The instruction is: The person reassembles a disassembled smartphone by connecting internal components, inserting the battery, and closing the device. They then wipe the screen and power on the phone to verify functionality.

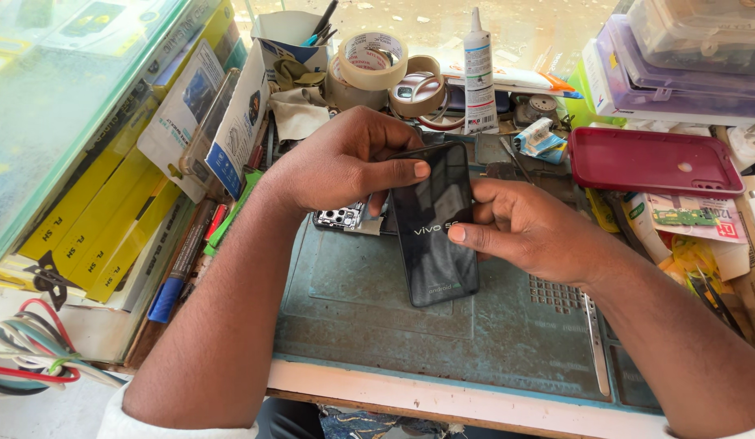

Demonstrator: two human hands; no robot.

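While both hands close on it from either side, the black phone (pixel 434 232) sits near the middle of the blue-green work mat (pixel 369 317), its dark glass face up and its lower end resting on the mat. The left hand (pixel 345 162) curls over the phone's top left corner, thumb pressed flat on the glass. The right hand (pixel 528 228) grips the right edge, thumb on the screen and fingers tucked behind. Just under the left hand lies a bare phone frame (pixel 342 217) with camera holes. Beyond, a white box (pixel 292 41) holds pens and cloths, with tape rolls (pixel 373 61) and a white glue bottle (pixel 478 73) beside it. A dark red phone case (pixel 650 162) lies empty to the right, below stacked clear purple boxes (pixel 678 73) whose contents I cannot make out. Tweezers (pixel 593 341) rest on the mat near the right wrist.
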